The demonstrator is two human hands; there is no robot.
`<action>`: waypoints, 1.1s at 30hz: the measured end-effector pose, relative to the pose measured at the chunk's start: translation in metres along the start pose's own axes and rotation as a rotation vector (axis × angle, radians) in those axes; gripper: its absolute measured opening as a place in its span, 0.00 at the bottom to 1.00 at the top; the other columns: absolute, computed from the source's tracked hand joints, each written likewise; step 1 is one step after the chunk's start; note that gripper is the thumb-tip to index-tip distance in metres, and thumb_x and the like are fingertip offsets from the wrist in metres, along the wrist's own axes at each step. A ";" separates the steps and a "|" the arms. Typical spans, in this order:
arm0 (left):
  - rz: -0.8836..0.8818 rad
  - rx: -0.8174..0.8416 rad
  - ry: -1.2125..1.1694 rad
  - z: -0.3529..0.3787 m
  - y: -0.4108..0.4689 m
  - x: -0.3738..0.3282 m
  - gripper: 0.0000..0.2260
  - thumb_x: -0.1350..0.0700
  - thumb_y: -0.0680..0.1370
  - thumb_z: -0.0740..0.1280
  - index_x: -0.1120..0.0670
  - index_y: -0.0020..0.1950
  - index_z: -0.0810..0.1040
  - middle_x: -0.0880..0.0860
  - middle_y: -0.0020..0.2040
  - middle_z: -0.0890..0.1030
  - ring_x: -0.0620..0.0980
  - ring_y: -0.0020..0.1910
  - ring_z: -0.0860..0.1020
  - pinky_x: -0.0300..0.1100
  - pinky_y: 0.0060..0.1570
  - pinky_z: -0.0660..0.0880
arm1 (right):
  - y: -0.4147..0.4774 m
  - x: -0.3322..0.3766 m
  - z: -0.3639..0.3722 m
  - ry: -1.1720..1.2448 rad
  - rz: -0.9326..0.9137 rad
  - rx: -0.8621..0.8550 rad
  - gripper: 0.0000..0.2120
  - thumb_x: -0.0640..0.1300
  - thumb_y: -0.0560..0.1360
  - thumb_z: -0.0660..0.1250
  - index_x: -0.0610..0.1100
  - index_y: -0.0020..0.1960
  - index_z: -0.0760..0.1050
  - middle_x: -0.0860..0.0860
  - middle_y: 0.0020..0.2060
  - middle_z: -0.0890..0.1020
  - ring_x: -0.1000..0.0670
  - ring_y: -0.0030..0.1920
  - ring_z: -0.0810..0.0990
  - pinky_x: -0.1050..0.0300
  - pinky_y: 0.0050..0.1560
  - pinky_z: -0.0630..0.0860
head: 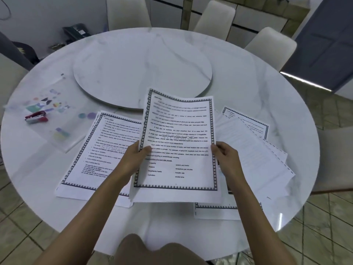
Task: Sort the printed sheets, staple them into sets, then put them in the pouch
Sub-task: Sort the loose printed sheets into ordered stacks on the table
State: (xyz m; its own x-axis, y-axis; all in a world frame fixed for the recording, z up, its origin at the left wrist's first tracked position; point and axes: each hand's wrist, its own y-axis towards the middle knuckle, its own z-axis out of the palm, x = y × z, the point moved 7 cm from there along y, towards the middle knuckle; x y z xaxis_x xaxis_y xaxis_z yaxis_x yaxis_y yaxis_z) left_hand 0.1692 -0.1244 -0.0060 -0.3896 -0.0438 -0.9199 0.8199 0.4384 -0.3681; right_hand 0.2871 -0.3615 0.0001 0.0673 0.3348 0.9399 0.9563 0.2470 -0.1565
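Left hand [133, 159] and right hand [226, 156]: both bare. Left forearm [91, 203] and right forearm [254, 207]: uncovered from the wrist to the lower frame edge. Garment [152, 249] at bottom centre: plain tan-brown cloth, smooth and rounded. Its type cannot be determined.
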 end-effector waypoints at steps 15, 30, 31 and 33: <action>-0.199 -0.072 0.146 0.025 -0.004 0.074 0.16 0.59 0.81 0.56 0.59 0.69 0.67 0.57 0.66 0.73 0.57 0.65 0.71 0.48 0.65 0.66 | 0.002 -0.071 -0.094 -0.332 0.066 -0.136 0.11 0.39 0.75 0.65 0.41 0.57 0.76 0.46 0.52 0.80 0.51 0.50 0.77 0.61 0.53 0.70; -0.131 -0.324 0.290 0.052 -0.007 0.072 0.15 0.60 0.81 0.56 0.61 0.66 0.69 0.60 0.65 0.74 0.58 0.63 0.72 0.45 0.59 0.66 | 0.014 -0.085 -0.068 -0.954 -0.152 -0.006 0.24 0.53 0.72 0.67 0.40 0.62 0.71 0.44 0.57 0.72 0.44 0.59 0.69 0.52 0.52 0.71; -0.126 -0.335 0.299 0.053 -0.008 0.072 0.14 0.60 0.81 0.56 0.61 0.65 0.70 0.60 0.64 0.75 0.58 0.61 0.72 0.44 0.56 0.66 | 0.014 -0.083 -0.068 -0.977 -0.166 -0.004 0.20 0.52 0.74 0.66 0.40 0.61 0.72 0.44 0.56 0.73 0.44 0.58 0.70 0.52 0.50 0.71; -0.120 -0.345 0.322 0.053 -0.008 0.072 0.12 0.60 0.80 0.56 0.60 0.62 0.72 0.61 0.62 0.76 0.57 0.56 0.74 0.43 0.52 0.66 | 0.014 -0.075 -0.070 -1.020 -0.201 -0.014 0.14 0.47 0.76 0.61 0.41 0.58 0.73 0.45 0.54 0.76 0.44 0.55 0.72 0.53 0.44 0.71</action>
State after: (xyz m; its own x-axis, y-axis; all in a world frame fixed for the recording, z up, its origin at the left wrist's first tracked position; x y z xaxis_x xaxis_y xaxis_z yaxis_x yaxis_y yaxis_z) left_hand 0.1568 -0.1782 -0.0764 -0.6276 0.1441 -0.7651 0.5954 0.7220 -0.3524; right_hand 0.3154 -0.4468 -0.0518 -0.3602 0.9004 0.2441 0.9269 0.3750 -0.0156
